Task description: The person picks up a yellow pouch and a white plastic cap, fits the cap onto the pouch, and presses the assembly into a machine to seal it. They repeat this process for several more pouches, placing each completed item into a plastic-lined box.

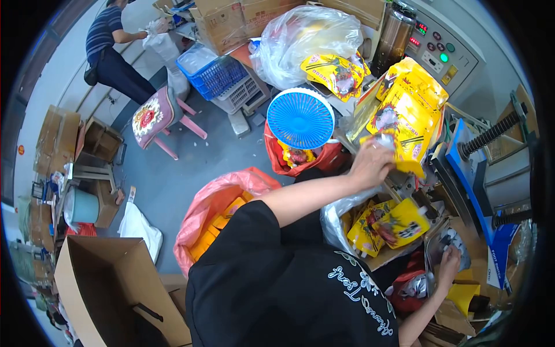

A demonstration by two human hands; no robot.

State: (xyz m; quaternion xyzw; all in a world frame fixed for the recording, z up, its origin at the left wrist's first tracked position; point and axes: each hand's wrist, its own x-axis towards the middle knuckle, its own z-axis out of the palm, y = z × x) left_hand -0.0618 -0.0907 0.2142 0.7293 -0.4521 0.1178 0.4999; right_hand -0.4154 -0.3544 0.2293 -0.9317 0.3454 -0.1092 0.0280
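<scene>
My left hand [374,165] is closed around a yellow printed pouch [410,168], whose far end shows beyond my fingers, in front of an upright stack of similar yellow pouches [413,107]. Lower right, my right hand [448,266] has its fingers curled at a clear container with greyish contents [452,240]; what lies between the fingertips is too small to make out. Between my arms, yellow spouted pouches [402,222] lie in a carton lined with a clear plastic bag [334,222].
A blue round fan [300,118] stands above a red bag [277,156]. A pink bag [193,222] holds orange-yellow packs. Blue-edged machine parts [474,179] and a control panel [442,49] are at right. An open carton [98,248] sits lower left. Another person [113,52] stands beyond a chair [153,115].
</scene>
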